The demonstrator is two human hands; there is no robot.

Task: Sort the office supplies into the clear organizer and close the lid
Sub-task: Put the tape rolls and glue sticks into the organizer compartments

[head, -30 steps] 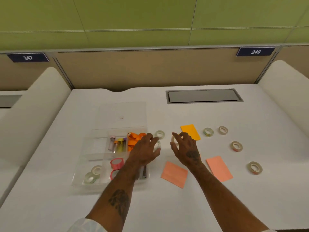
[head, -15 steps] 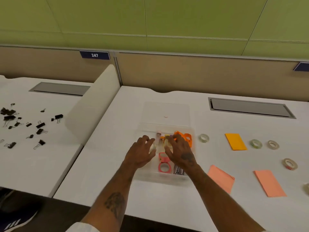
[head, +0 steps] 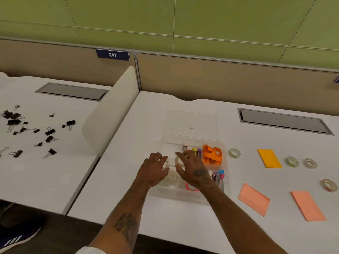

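Note:
The clear organizer [head: 224, 143] lies open on the white desk, its lid [head: 191, 119] flat behind it. Both hands hover over its left compartments. My left hand [head: 154, 171] grips a clear tape roll [head: 166, 163]. My right hand [head: 192, 168] holds another clear tape roll [head: 178, 160]. Below them a tape roll [head: 172, 177] rests in the tray. Orange scissors [head: 212, 154], markers [head: 196, 150], pens [head: 218, 177] and a pink roll [head: 190, 187] fill other compartments. Loose tape rolls [head: 235, 153] [head: 292, 161] [head: 311, 163] [head: 329, 185] lie to the right.
An orange sticky pad [head: 269, 158] and two salmon pads [head: 254, 198] [head: 308, 205] lie right of the organizer. A cable hatch [head: 284, 121] is set in the desk behind. A white divider [head: 111, 114] separates the left desk, which holds several black binder clips [head: 49, 132].
Both hands carried tape rolls leftward from the desk beside the organizer to over its left compartments. My view swung left, revealing the neighbouring desk.

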